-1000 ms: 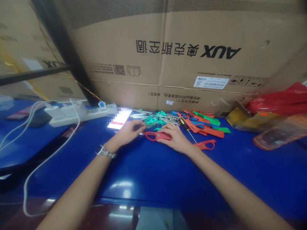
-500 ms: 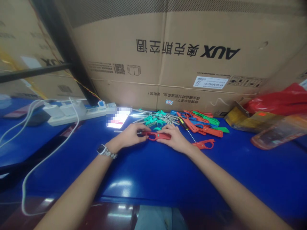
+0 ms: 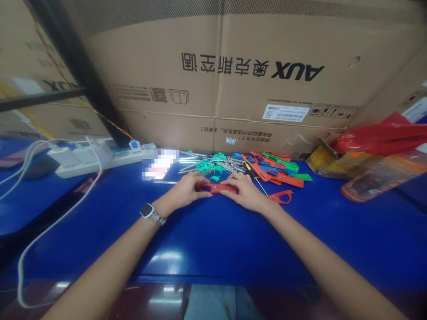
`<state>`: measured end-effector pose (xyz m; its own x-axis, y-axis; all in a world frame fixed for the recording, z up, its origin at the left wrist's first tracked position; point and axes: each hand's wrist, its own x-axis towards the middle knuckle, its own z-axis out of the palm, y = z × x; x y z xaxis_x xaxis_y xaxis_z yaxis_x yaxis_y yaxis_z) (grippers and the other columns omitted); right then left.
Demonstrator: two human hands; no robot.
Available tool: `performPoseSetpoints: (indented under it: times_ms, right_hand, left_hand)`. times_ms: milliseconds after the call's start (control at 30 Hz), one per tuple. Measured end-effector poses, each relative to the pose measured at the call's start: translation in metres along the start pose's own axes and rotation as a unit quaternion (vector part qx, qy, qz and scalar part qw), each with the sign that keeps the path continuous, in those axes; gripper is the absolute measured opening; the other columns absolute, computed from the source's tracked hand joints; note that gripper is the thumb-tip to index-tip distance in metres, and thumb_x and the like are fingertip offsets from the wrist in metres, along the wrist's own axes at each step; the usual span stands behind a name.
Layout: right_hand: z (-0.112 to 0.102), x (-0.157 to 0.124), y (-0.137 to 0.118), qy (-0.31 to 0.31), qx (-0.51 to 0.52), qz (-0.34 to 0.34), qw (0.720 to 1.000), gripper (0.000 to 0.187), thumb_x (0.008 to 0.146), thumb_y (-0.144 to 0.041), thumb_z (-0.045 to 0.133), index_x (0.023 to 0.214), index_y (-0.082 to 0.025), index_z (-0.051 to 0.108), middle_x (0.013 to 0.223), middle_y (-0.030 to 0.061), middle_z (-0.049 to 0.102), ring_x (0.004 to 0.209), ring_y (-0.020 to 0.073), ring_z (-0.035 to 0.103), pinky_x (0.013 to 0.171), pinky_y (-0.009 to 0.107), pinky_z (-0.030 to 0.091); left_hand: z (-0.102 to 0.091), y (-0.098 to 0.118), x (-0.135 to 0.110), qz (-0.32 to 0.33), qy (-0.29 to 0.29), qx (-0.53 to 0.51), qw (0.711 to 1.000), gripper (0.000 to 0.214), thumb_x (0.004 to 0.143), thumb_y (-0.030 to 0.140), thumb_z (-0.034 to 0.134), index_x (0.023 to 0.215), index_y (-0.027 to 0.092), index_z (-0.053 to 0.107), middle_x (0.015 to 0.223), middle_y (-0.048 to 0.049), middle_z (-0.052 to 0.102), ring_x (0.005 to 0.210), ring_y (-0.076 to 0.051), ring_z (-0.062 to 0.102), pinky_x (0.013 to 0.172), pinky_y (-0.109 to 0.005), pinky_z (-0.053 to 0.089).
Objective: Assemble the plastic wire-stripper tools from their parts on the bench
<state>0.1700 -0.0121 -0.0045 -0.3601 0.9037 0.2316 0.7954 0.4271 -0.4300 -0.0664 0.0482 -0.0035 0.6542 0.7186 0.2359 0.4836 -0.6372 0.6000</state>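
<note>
Both hands hold a red plastic lighter casing (image 3: 220, 188), raised just above the blue table and lying crosswise. My left hand (image 3: 188, 189) grips its left end, the part with the finger loop, between thumb and fingers. My right hand (image 3: 245, 191) is closed on the right end, with fingers on top and thumb at the near side. Just behind the hands lie teal plastic pieces (image 3: 213, 165) and several thin metal rods (image 3: 190, 161). A screwdriver (image 3: 250, 170) with a yellow and black handle lies near my right hand, its tip by a loose red casing half (image 3: 282, 197).
Red, blue and green casing parts (image 3: 280, 171) are piled behind the right hand. A phone (image 3: 162, 164) and a power strip (image 3: 100, 160) with white cables lie left. A large carton (image 3: 216, 98) stands at the back. At right are a small open box (image 3: 327, 162) and a bottle (image 3: 376, 178).
The left fingers have shifted on the casing's looped end; a dark metallic part that showed there is now out of sight. The view has swung slightly to the right.
</note>
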Motion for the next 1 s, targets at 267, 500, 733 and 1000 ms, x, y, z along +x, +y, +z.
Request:
performPoseSetpoints:
  times_ms: [267, 500, 733, 1000]
  right_hand:
    - [-0.007, 0.014, 0.004, -0.037, 0.031, 0.012, 0.999, 0.023, 0.086, -0.038, 0.072, 0.103, -0.023, 0.073, 0.103, 0.0045, 0.066, 0.099, 0.0216, 0.058, 0.092, 0.038, 0.039]
    - [-0.023, 0.03, -0.017, -0.117, 0.029, 0.088, 0.989, 0.023, 0.074, -0.03, 0.08, 0.089, -0.018, 0.068, 0.088, 0.0011, 0.068, 0.08, 0.0177, 0.06, 0.069, 0.027, 0.04]
    - [-0.019, 0.018, -0.021, -0.089, 0.085, 0.105, 0.987, 0.022, 0.072, -0.023, 0.078, 0.084, -0.019, 0.06, 0.08, -0.0014, 0.066, 0.07, 0.0149, 0.057, 0.059, 0.024, 0.035]
    - [-0.007, 0.003, -0.019, -0.031, 0.172, 0.103, 0.979, 0.024, 0.071, -0.019, 0.076, 0.079, -0.02, 0.053, 0.077, -0.0033, 0.063, 0.067, 0.0138, 0.056, 0.06, 0.024, 0.037]
  left_hand:
    - [-0.001, 0.001, 0.006, -0.031, -0.024, 0.007, 0.999, 0.032, 0.071, 0.042, 0.081, 0.095, 0.022, 0.074, 0.094, -0.0055, 0.07, 0.089, -0.025, 0.063, 0.079, -0.036, 0.047]
    - [0.0, 0.007, 0.0, -0.032, -0.035, 0.058, 0.997, 0.029, 0.076, 0.041, 0.077, 0.097, 0.023, 0.068, 0.095, -0.0045, 0.068, 0.094, -0.027, 0.06, 0.082, -0.038, 0.043]
    - [-0.001, 0.009, -0.006, 0.029, -0.033, 0.042, 0.998, 0.03, 0.081, 0.034, 0.075, 0.106, 0.02, 0.064, 0.105, -0.0066, 0.067, 0.096, -0.025, 0.062, 0.082, -0.036, 0.046]
    - [-0.011, 0.013, -0.004, 0.056, -0.015, -0.051, 0.997, 0.013, 0.088, 0.024, 0.067, 0.098, 0.018, 0.073, 0.091, -0.0049, 0.073, 0.083, -0.019, 0.066, 0.076, -0.031, 0.05]
